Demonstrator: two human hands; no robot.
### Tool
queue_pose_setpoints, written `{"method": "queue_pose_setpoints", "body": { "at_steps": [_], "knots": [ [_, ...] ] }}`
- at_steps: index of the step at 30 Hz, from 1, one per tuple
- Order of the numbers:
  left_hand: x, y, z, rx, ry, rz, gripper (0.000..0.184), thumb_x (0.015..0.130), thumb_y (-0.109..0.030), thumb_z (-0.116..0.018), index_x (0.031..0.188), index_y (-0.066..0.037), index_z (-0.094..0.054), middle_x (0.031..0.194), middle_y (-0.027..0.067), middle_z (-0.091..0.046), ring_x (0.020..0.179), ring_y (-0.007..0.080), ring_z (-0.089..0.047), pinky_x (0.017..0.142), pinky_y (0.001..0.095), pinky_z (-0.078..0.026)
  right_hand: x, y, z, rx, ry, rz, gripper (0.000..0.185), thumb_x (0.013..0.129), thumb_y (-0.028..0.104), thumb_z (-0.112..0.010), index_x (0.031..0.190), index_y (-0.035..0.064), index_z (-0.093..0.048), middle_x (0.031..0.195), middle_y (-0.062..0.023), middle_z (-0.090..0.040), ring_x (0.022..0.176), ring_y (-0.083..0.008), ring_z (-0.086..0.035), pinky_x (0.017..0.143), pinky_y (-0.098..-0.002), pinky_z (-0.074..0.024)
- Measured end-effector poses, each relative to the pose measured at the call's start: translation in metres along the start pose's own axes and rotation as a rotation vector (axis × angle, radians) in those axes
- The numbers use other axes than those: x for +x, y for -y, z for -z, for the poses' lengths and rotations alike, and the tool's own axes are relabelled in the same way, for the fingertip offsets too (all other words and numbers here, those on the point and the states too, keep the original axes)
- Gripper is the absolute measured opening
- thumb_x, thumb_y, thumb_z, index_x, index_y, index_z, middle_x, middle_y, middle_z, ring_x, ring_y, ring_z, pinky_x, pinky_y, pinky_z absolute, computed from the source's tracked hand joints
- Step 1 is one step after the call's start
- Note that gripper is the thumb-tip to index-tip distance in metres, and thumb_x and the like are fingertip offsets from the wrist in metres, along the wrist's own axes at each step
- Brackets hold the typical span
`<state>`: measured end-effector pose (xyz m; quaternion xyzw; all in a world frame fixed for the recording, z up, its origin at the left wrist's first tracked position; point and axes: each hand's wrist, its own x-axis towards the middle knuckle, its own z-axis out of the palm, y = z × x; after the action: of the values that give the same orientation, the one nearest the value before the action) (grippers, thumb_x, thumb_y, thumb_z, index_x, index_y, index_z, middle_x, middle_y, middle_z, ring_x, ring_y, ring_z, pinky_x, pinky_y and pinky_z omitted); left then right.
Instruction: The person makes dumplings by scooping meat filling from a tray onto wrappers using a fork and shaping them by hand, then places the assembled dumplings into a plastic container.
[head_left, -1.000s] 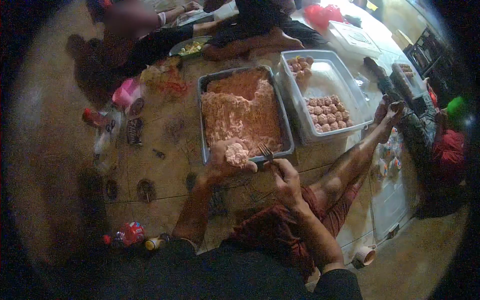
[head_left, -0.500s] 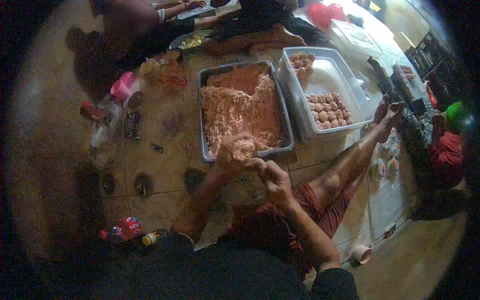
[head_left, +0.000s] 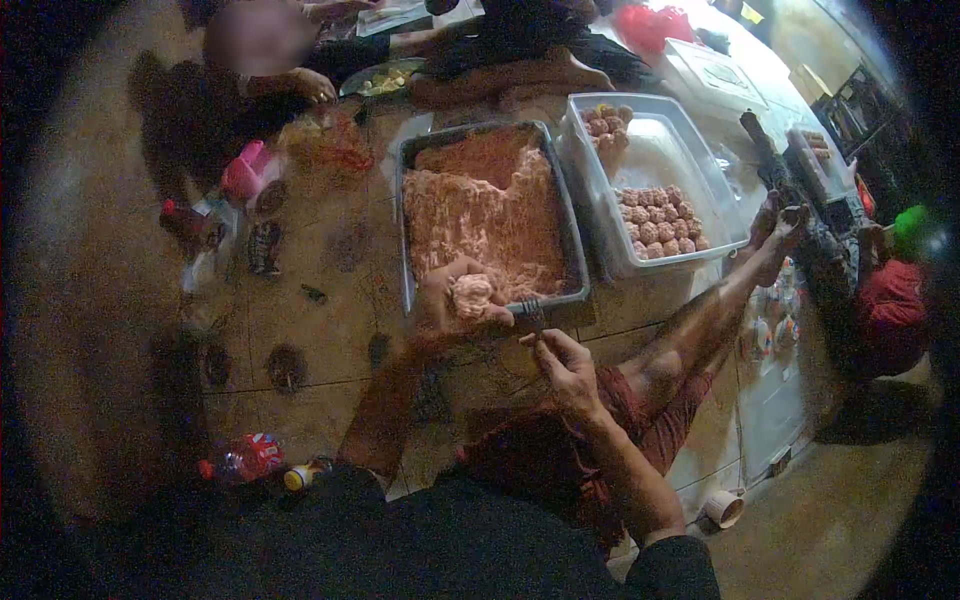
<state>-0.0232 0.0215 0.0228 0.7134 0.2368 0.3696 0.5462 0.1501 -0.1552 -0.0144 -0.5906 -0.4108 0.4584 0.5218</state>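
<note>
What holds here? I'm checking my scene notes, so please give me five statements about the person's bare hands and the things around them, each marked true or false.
1. The left hand holds a lumpy, pale pink ball. True.
2. The right hand is empty. False: it holds a dark, slim fork.
3. Rounded, reddish-brown balls sit in rows inside the clear, rectangular plastic tub. True.
4. The clear tub is on the picture's left of the dark grey, rectangular tray. False: it is on the right.
5. A clear plastic bottle with a red label is at the picture's lower left. True.
</note>
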Motion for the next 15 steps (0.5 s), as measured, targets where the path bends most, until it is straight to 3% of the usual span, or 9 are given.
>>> {"method": "queue_pose_setpoints", "body": {
  "at_steps": [3, 6, 8, 9, 10, 11, 12, 13, 15],
  "knots": [
    [-0.005, -0.003, 0.001, -0.129, 0.084, 0.122, 0.040, 0.078, -0.023, -0.089, 0.102, -0.005, -0.063, 0.092, 0.0037, -0.067, 0.078, 0.0112, -0.063, 0.072, 0.0271, -0.053, -0.002, 0.007, -0.003, 0.038, 0.017, -0.014, 0.019, 0.105, 0.015, -0.055, 0.113, 0.0015, -0.066, 0.080, 0.0072, -0.055, 0.071, -0.0034, -0.047, 0.066, -0.0199, -0.0407],
    [-0.006, -0.002, -0.013, -0.059, 0.071, 0.127, 0.042, 0.076, -0.025, -0.090, 0.101, -0.005, -0.063, 0.093, 0.0034, -0.067, 0.078, 0.0112, -0.064, 0.071, 0.0276, -0.054, 0.003, -0.012, -0.009, 0.086, 0.043, 0.056, 0.020, 0.105, 0.017, -0.056, 0.115, 0.0020, -0.066, 0.085, 0.0062, -0.054, 0.074, -0.0047, -0.047, 0.067, -0.0215, -0.0404],
    [-0.005, 0.003, -0.029, 0.093, 0.022, 0.086, 0.044, 0.075, -0.027, -0.091, 0.100, -0.005, -0.064, 0.094, 0.0031, -0.067, 0.077, 0.0111, -0.064, 0.070, 0.0279, -0.054, 0.009, -0.017, -0.018, 0.025, 0.015, 0.291, 0.022, 0.102, 0.016, -0.062, 0.119, 0.0022, -0.065, 0.096, 0.0026, -0.058, 0.083, -0.0078, -0.054, 0.072, -0.0247, -0.0441],
    [-0.003, 0.005, -0.037, 0.148, 0.001, 0.079, 0.044, 0.074, -0.027, -0.092, 0.100, -0.005, -0.064, 0.095, 0.0030, -0.067, 0.077, 0.0111, -0.064, 0.070, 0.0280, -0.054, 0.015, -0.017, -0.025, 0.147, 0.014, 0.248, 0.030, 0.098, 0.013, -0.065, 0.126, 0.0029, -0.064, 0.107, -0.0015, -0.060, 0.094, -0.0130, -0.059, 0.079, -0.0285, -0.0472],
    [-0.003, 0.005, -0.043, 0.177, -0.026, 0.089, 0.045, 0.074, -0.028, -0.092, 0.100, -0.005, -0.064, 0.095, 0.0029, -0.067, 0.077, 0.0111, -0.064, 0.070, 0.0282, -0.054, 0.017, -0.015, -0.021, 0.146, 0.012, 0.250, 0.030, 0.098, 0.013, -0.065, 0.126, 0.0029, -0.064, 0.107, -0.0015, -0.060, 0.094, -0.0130, -0.059, 0.079, -0.0285, -0.0472],
    [-0.002, 0.005, -0.045, 0.190, -0.048, 0.109, 0.046, 0.073, -0.029, -0.093, 0.099, -0.005, -0.064, 0.095, 0.0028, -0.067, 0.077, 0.0110, -0.064, 0.069, 0.0284, -0.054, 0.018, -0.012, -0.015, -0.139, -0.037, 0.360, 0.030, 0.096, 0.011, -0.065, 0.124, 0.0029, -0.065, 0.105, -0.0032, -0.061, 0.095, -0.0150, -0.060, 0.081, -0.0293, -0.0482],
    [-0.001, 0.002, -0.043, 0.157, -0.078, 0.172, 0.046, 0.072, -0.029, -0.093, 0.099, -0.005, -0.064, 0.096, 0.0027, -0.067, 0.077, 0.0110, -0.065, 0.069, 0.0285, -0.054, 0.018, 0.000, -0.010, -0.426, -0.086, 0.464, 0.030, 0.095, 0.009, -0.066, 0.123, 0.0029, -0.066, 0.104, -0.0050, -0.063, 0.095, -0.0170, -0.062, 0.083, -0.0302, -0.0491],
    [0.000, -0.002, -0.037, 0.019, -0.093, 0.270, 0.047, 0.072, -0.030, -0.093, 0.099, -0.005, -0.064, 0.096, 0.0026, -0.067, 0.077, 0.0110, -0.065, 0.069, 0.0287, -0.054, 0.015, 0.008, -0.006, -0.423, -0.089, 0.467, 0.030, 0.095, 0.009, -0.066, 0.123, 0.0029, -0.066, 0.104, -0.0050, -0.063, 0.095, -0.0170, -0.062, 0.083, -0.0302, -0.0491],
    [0.000, -0.002, -0.025, -0.465, -0.144, 0.513, 0.049, 0.071, -0.031, -0.094, 0.100, -0.005, -0.063, 0.096, 0.0024, -0.067, 0.077, 0.0103, -0.064, 0.070, 0.0282, -0.054, 0.006, 0.016, 0.003, -0.340, -0.144, 0.202, 0.030, 0.086, 0.003, -0.064, 0.116, -0.0011, -0.064, 0.102, -0.0134, -0.062, 0.097, -0.0295, -0.064, 0.087, -0.0342, -0.0511]
  ]
}}
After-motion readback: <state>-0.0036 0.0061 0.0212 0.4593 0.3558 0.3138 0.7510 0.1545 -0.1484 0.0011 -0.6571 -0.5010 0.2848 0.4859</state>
